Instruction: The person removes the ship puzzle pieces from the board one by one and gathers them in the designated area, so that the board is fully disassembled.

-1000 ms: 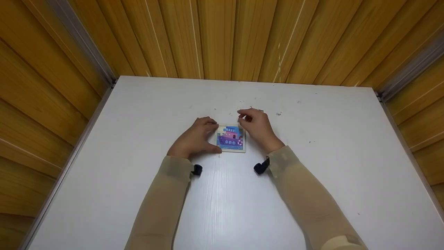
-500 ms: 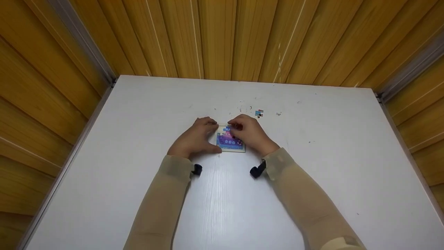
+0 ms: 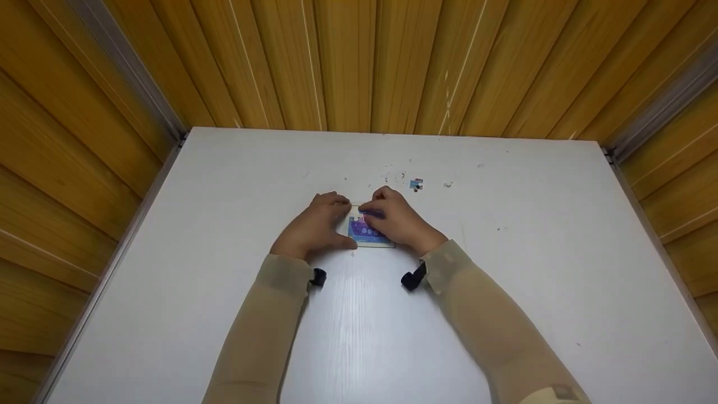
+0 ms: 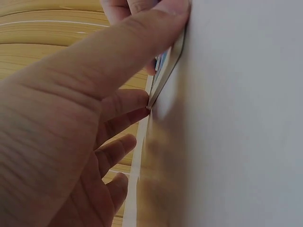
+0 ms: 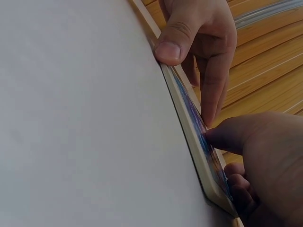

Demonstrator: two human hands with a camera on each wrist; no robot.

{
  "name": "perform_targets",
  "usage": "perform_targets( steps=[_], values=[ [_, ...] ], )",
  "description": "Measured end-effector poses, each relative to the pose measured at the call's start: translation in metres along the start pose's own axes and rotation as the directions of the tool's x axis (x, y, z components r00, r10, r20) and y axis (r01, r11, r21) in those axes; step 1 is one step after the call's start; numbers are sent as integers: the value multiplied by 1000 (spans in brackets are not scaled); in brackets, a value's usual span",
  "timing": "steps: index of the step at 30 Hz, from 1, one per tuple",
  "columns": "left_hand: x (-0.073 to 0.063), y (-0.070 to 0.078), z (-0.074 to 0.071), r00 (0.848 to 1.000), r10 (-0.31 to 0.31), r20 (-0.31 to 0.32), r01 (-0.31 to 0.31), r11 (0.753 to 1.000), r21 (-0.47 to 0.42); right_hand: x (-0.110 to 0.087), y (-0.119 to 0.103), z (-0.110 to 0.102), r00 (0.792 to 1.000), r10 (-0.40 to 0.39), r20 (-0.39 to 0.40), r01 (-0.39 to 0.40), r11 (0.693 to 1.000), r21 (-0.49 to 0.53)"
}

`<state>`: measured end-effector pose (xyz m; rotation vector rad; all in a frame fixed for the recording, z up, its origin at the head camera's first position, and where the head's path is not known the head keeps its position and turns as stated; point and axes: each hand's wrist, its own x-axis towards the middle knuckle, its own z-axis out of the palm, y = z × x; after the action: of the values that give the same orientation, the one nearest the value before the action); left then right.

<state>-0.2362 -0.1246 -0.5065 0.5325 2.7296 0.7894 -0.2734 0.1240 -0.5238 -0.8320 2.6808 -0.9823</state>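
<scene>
A small square jigsaw puzzle (image 3: 359,231) in a pale frame lies flat on the white table, showing a purple and pink boat on blue. My left hand (image 3: 318,225) grips its left side, thumb at the near corner and fingertips at the far one. In the left wrist view, the thumb (image 4: 128,45) lies along the frame's edge. Over the picture's upper part, my right hand (image 3: 399,220) pinches with thumb and index finger at a jigsaw piece that is mostly hidden. The right wrist view has this thumb (image 5: 232,134) touching the picture.
One loose jigsaw piece (image 3: 416,184) lies on the table (image 3: 533,252) beyond the right hand. Small dark specks or marks are scattered around it. Yellow wood-look panels (image 3: 348,67) enclose the back and sides.
My right hand has moved left and nearer from beside the puzzle's upper right onto the picture, uncovering the loose piece behind. The left hand keeps its grip on the frame.
</scene>
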Motion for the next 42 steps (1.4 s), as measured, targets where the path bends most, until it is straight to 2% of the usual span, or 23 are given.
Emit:
perform_targets(
  steps=[7, 17, 26, 42],
  values=[
    [-2, 1, 0, 1000, -5, -3, 5, 1000, -11, -1, -2, 0, 1000, 20, 15, -20, 1000, 6],
    [-3, 0, 0, 1000, -27, -6, 27, 999, -36, -2, -2, 3, 1000, 3, -14, -2, 1000, 29],
    [-1, -1, 3, 999, -37, -15, 36, 997, -64, -2, 0, 3, 998, 56, -38, -53, 995, 89],
    [-1, 1, 3, 999, -39, -10, 38, 998, -40, -5, 3, 3, 999, 15, -46, -12, 999, 53]
  ],
)
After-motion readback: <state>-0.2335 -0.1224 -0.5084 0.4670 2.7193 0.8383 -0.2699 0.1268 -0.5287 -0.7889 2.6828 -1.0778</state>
